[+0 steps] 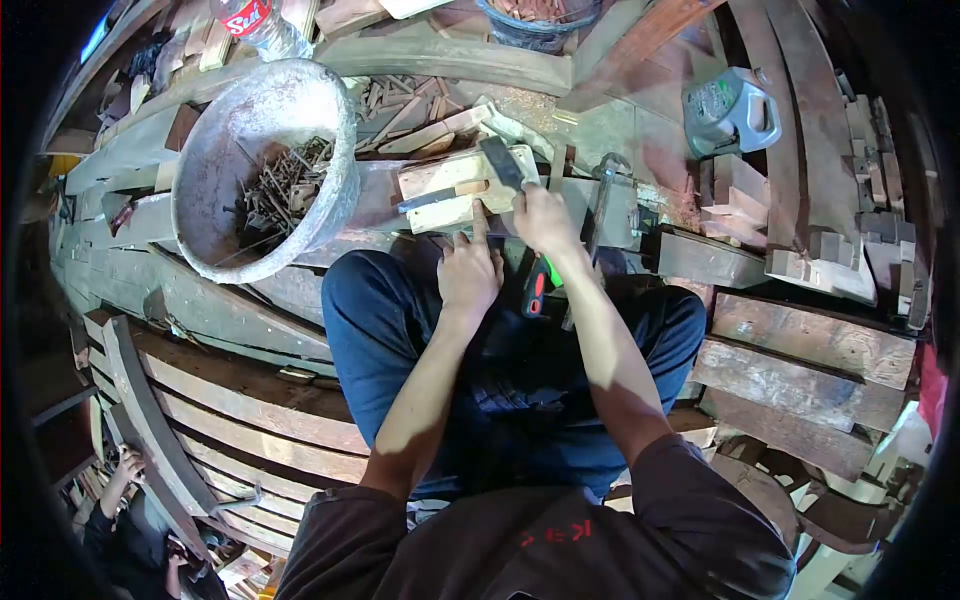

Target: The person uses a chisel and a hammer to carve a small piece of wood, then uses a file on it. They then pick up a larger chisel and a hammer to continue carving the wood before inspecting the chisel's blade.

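Note:
Ahead of my knees lies a pale wooden block (442,216), with a knife or chisel with a wooden handle (470,187) resting on it. My left hand (470,272) is at the block's near edge, index finger stretched onto the wood and other fingers apart; nothing shows in it. Wrapped round a hammer's handle, my right hand (545,218) is just right of the block. The dark hammer head (501,163) is raised over the block's right part. A tool with a red and black handle (535,290) lies between my legs, below my right hand.
A whitish bucket (340,190) holding nails or scraps stands at the left. Beyond are a plastic bottle (262,32) and a blue tub (545,38). A grey-blue jug (730,112) stands right, near wood pieces (737,195). Another person (125,520) is at the lower left.

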The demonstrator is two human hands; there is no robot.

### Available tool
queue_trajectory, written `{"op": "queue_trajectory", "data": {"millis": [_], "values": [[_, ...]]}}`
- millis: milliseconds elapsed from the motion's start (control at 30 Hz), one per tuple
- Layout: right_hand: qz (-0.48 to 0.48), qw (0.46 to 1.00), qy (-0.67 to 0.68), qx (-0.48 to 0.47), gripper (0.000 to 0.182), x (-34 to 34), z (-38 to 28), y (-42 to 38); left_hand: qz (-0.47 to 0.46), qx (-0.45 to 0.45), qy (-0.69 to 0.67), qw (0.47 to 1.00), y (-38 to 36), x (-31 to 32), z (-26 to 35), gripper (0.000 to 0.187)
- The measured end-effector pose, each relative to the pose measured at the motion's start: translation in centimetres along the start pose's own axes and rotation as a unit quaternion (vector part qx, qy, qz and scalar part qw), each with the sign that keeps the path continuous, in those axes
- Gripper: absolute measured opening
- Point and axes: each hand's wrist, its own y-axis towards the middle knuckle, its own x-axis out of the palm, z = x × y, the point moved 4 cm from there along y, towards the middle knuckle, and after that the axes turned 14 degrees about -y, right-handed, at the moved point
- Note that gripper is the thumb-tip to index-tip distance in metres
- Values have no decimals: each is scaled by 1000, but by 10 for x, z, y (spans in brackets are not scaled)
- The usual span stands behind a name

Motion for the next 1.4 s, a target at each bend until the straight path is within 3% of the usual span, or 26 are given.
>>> {"op": "queue_trajectory", "data": {"millis": [333, 600, 700, 967, 1133, 1167, 1267, 1400], "values": [[-54, 998, 26, 31, 27, -27, 6, -52, 0, 0, -32, 999, 0, 1, -3, 83], [-20, 999, -27, -25, 28, 4, -6, -2, 20, 28, -32, 999, 0, 4, -2, 84], [11, 1000, 11, 1, 29, -12, -10, 3, 37, 36, -17, 999, 0, 3, -4, 86], [-50, 998, -22, 3, 30, -16, 10, -38, 42, 35, -43, 998, 0, 5, -7, 84], [-58, 998, 0, 7, 28, -6, 1, -23, 44, 36, -26, 998, -1, -1, -2, 87], [10, 999, 2, -36, 26, 1, 2, -16, 44, 38, -28, 998, -2, 1, -2, 87], [18, 1000, 24, -7, 24, -10, -5, -5, 40, 38, -29, 998, 1, 0, -4, 86], [124, 980, 149, -51, 15, -49, -14, -31, 41, 34, -27, 998, 0, 1, -5, 85]]}}
